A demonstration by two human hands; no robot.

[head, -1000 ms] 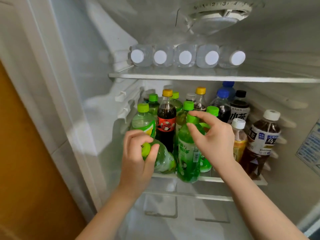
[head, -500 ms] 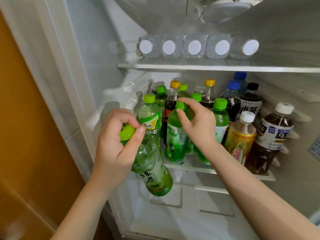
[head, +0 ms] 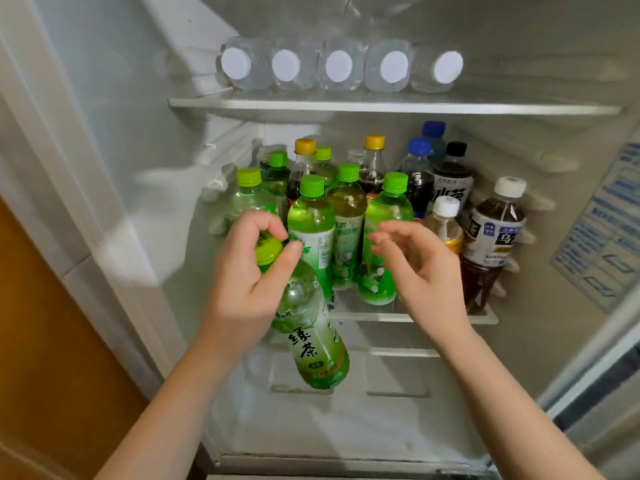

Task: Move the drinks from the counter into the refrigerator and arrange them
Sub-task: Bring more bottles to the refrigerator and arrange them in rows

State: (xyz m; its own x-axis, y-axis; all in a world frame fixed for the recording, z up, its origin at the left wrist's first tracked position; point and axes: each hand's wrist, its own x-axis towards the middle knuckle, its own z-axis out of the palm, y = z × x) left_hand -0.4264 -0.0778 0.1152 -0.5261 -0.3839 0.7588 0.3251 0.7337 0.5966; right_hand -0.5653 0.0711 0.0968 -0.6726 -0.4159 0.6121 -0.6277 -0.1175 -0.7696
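My left hand [head: 242, 282] grips the green tea bottle [head: 311, 327] by its cap, while my right hand [head: 419, 268] hangs loose, holding nothing.

glossy clear-plastic bottle [head: 311, 341], smooth white fridge wall [head: 138, 133] — matt

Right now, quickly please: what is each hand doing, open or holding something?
Left hand: grips the green tea bottle.
Right hand: open, holding nothing.
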